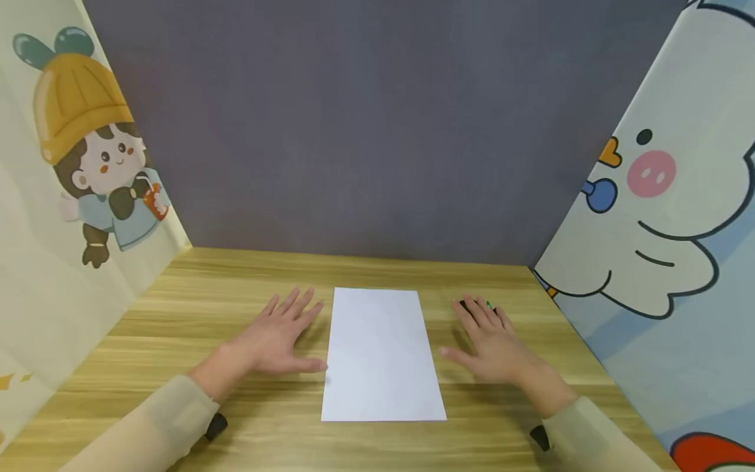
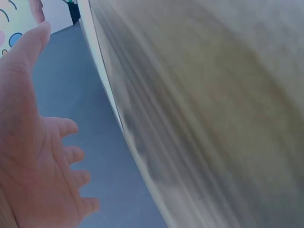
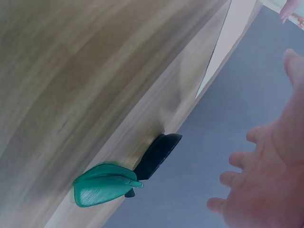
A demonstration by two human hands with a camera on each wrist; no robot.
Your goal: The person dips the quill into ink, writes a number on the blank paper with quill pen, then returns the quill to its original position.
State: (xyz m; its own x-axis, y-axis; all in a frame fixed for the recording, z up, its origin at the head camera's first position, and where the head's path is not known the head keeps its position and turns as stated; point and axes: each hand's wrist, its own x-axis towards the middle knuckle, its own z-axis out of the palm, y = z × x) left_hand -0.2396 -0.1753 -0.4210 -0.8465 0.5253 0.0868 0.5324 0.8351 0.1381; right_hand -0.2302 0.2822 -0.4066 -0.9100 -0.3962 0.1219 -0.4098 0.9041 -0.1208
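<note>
A blank white sheet of paper (image 1: 380, 354) lies on the wooden table between the two hands. To its left, my left hand (image 1: 277, 337) is held palm down with fingers spread; its thumb tip appears close to the paper's left edge. On the other side, my right hand (image 1: 486, 344) has its fingers extended and holds nothing. The right wrist view shows a glossy green leaf-shaped piece (image 3: 102, 184) beside a black piece (image 3: 156, 154) on the table; whether they are joined I cannot tell. From the head view, the right fingers mostly hide them.
The wood-grain table (image 1: 248, 272) ends at a dark grey panel (image 1: 354, 131) at the back. Side walls carry cartoon prints, a figure in a yellow hat (image 1: 82, 105) on the left and a white character (image 1: 666, 216) on the right.
</note>
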